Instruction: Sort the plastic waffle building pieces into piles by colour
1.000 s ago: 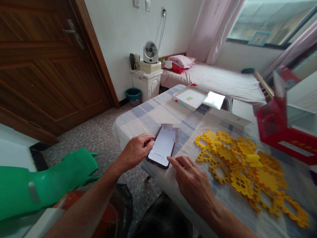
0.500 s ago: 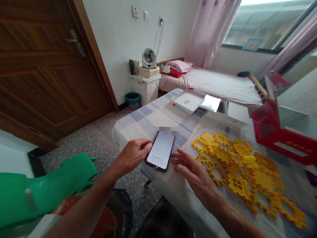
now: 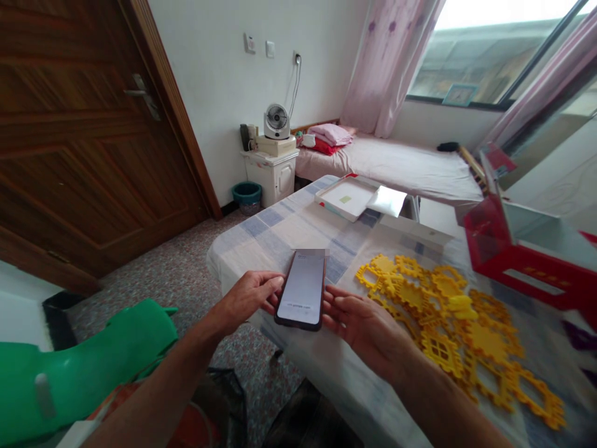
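A smartphone [image 3: 302, 289] with a lit pale screen sits between both my hands near the table's front left corner. My left hand [image 3: 247, 298] grips its left edge, fingers curled against it. My right hand [image 3: 361, 323] holds its right edge with the fingertips touching the side. Just right of that hand lie several yellow interlocking plastic tiles [image 3: 448, 317], spread flat on the checked tablecloth [image 3: 280, 230].
A red box [image 3: 522, 267] stands open at the table's right. A white tray [image 3: 342, 199] with a shiny packet lies at the far end. A green plastic object [image 3: 84, 361] is at lower left. Beyond are a bed [image 3: 401, 165], a cabinet with a fan [image 3: 275, 121], and a wooden door [image 3: 88, 124].
My right hand stopped pointing at the screen and moved to grip the phone's right edge. The phone now sits straighter between both hands. The view tilted up slightly.
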Motion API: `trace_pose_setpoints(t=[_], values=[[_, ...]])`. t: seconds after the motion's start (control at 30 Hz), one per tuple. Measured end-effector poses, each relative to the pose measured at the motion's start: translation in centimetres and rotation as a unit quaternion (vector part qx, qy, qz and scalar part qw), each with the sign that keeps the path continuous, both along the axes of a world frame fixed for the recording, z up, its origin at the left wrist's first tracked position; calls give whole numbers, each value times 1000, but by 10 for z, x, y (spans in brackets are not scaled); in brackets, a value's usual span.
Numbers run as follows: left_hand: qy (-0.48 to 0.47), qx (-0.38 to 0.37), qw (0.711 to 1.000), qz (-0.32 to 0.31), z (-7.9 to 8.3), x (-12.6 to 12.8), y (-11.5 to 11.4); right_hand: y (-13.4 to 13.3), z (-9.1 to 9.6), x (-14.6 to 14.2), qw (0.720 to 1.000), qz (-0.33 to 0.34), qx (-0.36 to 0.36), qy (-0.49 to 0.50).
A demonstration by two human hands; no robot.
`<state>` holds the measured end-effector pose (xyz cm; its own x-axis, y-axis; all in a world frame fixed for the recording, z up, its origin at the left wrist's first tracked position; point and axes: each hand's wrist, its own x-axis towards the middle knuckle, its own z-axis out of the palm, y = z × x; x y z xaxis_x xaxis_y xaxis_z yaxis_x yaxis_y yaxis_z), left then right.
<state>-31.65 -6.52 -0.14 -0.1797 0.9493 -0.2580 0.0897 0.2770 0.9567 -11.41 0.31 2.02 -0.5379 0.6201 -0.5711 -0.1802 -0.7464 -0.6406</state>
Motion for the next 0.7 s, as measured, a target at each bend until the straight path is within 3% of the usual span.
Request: trace_pose_setpoints(t=[0.1, 0.23, 0.43, 0.7], values=[[-62, -4, 998, 2, -1, 7, 1, -1, -1, -4, 999, 39, 16, 26], [-170, 14, 984, 56, -5, 19, 4, -7, -12, -7, 997, 42, 54, 26], [-334, 11, 933, 131, -4, 33, 16, -10, -26, -3, 990, 37, 115, 74], [-459, -20, 875, 155, -6, 47, 34, -15, -27, -2, 977, 80, 164, 112]])
